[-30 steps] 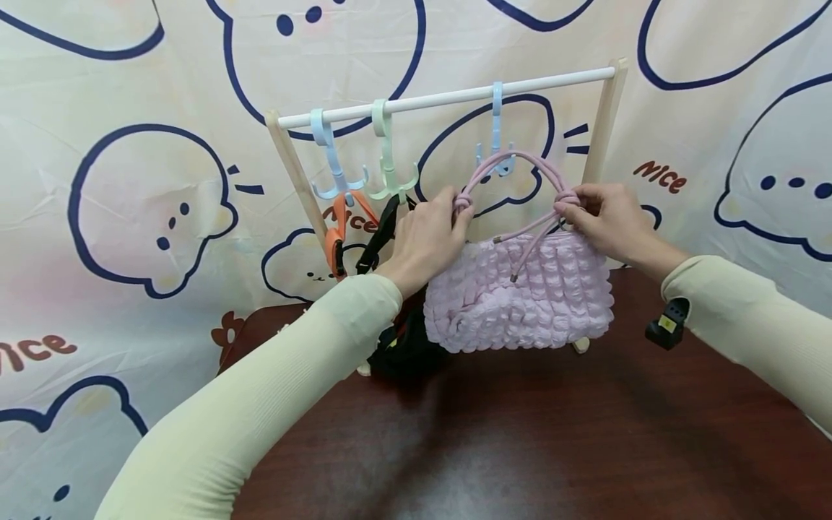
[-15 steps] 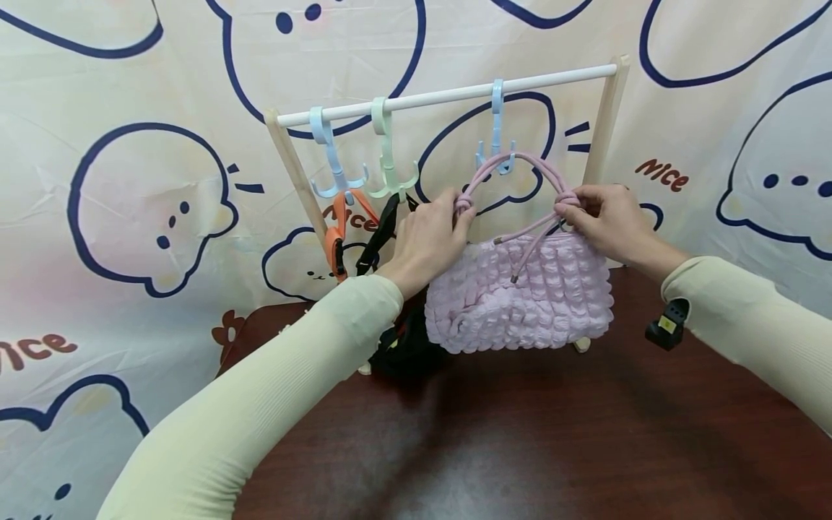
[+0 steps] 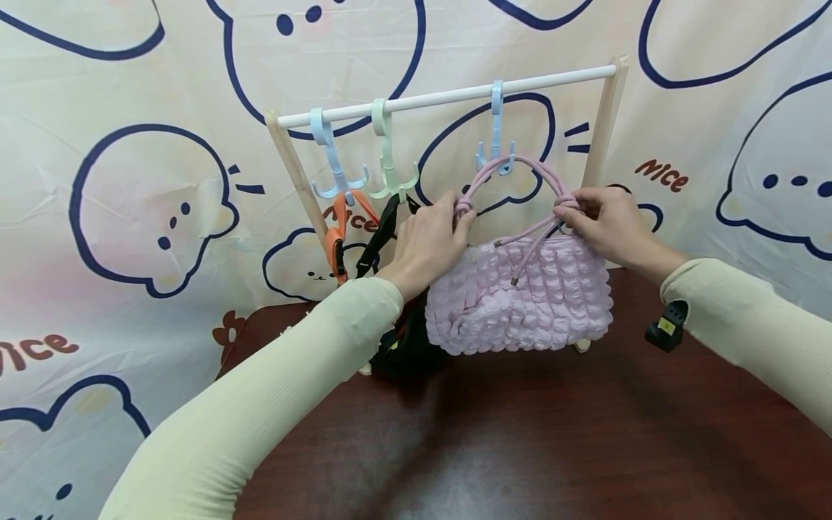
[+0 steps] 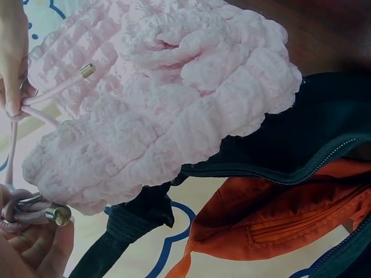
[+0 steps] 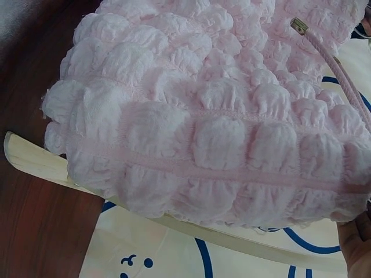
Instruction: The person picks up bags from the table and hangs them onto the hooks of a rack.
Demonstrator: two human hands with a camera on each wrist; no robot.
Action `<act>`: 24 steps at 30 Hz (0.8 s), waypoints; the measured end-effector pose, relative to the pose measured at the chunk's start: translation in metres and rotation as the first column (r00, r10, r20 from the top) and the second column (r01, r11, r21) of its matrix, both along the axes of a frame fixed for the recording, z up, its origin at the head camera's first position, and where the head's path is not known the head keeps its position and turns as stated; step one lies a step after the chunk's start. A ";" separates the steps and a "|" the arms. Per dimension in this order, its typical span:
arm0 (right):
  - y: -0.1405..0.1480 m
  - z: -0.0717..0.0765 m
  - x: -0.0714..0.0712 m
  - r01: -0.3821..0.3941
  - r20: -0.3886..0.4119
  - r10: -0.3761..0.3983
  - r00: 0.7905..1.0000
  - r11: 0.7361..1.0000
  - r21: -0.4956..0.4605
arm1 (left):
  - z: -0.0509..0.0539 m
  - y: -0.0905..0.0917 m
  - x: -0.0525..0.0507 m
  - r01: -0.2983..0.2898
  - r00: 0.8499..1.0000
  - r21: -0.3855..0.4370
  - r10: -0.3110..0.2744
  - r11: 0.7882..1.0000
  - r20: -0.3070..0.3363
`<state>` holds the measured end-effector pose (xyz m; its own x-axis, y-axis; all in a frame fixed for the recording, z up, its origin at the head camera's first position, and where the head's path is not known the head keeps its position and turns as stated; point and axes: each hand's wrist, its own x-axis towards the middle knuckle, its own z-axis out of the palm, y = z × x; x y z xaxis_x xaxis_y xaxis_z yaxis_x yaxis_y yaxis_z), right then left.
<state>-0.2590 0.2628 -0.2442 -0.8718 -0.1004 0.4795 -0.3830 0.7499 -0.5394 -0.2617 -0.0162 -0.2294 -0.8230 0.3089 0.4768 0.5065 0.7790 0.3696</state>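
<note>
A puffy pink quilted handbag (image 3: 520, 296) hangs between both hands, above the table. My left hand (image 3: 429, 242) pinches the knot at the left end of its cord handle (image 3: 549, 173). At the right knot, my right hand (image 3: 611, 220) pinches the cord between thumb and fingers. The handle arches up across the lower prongs of the right blue hook (image 3: 497, 130); whether it sits in a prong or in front, I cannot tell. Loose cord ends with metal tips dangle over the bag's front. In the left wrist view, the left fingers (image 4: 49, 249) are beside a metal ring.
A wooden rack with a white rod (image 3: 442, 100) stands on the dark red table (image 3: 520, 433). At left hang another blue hook (image 3: 334, 159) and a green hook (image 3: 386, 152). An orange strap (image 3: 334, 231) and a black bag (image 3: 412, 347) are below them. Patterned cloth (image 3: 149, 217) lies behind.
The handle's arch has sunk slightly against the right blue hook's prongs, and both hands have dipped a little with it. Both grips on the knots look the same.
</note>
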 end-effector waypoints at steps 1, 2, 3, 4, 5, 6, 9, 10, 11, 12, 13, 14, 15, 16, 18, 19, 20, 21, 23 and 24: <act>0.000 0.000 0.000 0.001 0.002 -0.001 1.000 1.000 0.000 | 0.000 0.000 0.000 0.003 1.000 0.000 -0.003 1.000 0.001; 0.000 0.000 0.000 0.002 0.002 -0.002 1.000 1.000 0.001 | 0.000 0.000 0.000 0.005 1.000 0.000 -0.005 1.000 0.002; 0.000 -0.001 0.000 0.002 0.001 -0.002 1.000 1.000 0.001 | -0.001 0.000 0.000 0.007 1.000 0.001 -0.007 1.000 0.002; 0.001 -0.001 0.000 0.002 0.002 -0.002 1.000 1.000 0.001 | -0.001 0.000 0.000 0.008 1.000 0.001 -0.008 1.000 -0.001; 0.001 -0.001 0.000 0.003 0.002 -0.003 1.000 1.000 0.002 | -0.001 0.000 0.000 0.009 1.000 0.000 -0.009 1.000 -0.002; 0.001 -0.001 0.000 0.003 0.002 -0.003 1.000 1.000 0.002 | -0.001 0.000 0.000 0.010 1.000 0.000 -0.010 1.000 -0.003; 0.001 -0.001 0.000 0.004 0.002 -0.004 1.000 1.000 0.002 | -0.001 0.001 0.000 0.013 1.000 -0.002 -0.013 1.000 -0.008; 0.001 -0.001 0.000 0.004 0.002 -0.004 1.000 1.000 0.001 | -0.001 0.001 0.000 0.014 1.000 -0.001 -0.014 1.000 -0.009; 0.001 -0.001 0.000 0.004 0.002 -0.004 1.000 1.000 0.001 | -0.001 0.001 -0.001 0.014 1.000 -0.002 -0.014 1.000 -0.010; 0.001 -0.001 0.000 0.004 0.001 -0.004 1.000 1.000 0.001 | -0.001 0.001 0.000 0.015 1.000 -0.001 -0.015 1.000 -0.011; 0.001 -0.001 0.000 0.004 0.001 -0.004 1.000 1.000 0.000 | -0.001 0.001 0.000 0.016 1.000 0.000 -0.016 1.000 -0.011; 0.001 -0.001 0.000 0.004 0.001 -0.004 1.000 1.000 0.000 | -0.001 0.001 -0.001 0.017 1.000 0.000 -0.017 1.000 -0.011; 0.001 -0.001 0.000 0.004 0.001 -0.004 1.000 1.000 0.001 | -0.001 0.001 -0.001 0.017 1.000 0.000 -0.017 1.000 -0.010; 0.000 -0.001 0.000 0.004 0.002 -0.004 1.000 1.000 0.001 | -0.001 0.001 0.000 0.018 1.000 0.001 -0.018 1.000 -0.010; 0.000 -0.001 0.000 0.005 0.002 -0.005 1.000 1.000 0.002 | -0.001 0.001 0.000 0.017 1.000 -0.001 -0.017 1.000 -0.008; 0.000 -0.001 0.000 0.005 0.002 -0.005 1.000 1.000 0.003 | -0.001 0.001 0.000 0.017 1.000 -0.001 -0.017 1.000 -0.007; 0.000 -0.001 0.000 0.005 0.005 -0.005 1.000 1.000 0.004 | -0.001 0.001 0.000 0.017 1.000 -0.001 -0.017 1.000 -0.007; 0.000 -0.001 0.000 0.005 0.006 -0.005 1.000 1.000 0.006 | -0.001 0.001 0.000 0.018 1.000 -0.003 -0.018 1.000 -0.006; 0.000 -0.001 0.001 0.005 0.009 -0.005 1.000 1.000 0.008 | -0.001 0.001 0.000 0.020 1.000 -0.007 -0.021 1.000 -0.002; 0.000 -0.001 0.001 0.003 0.010 -0.003 1.000 1.000 0.009 | -0.002 0.001 0.000 0.022 1.000 -0.009 -0.022 1.000 -0.002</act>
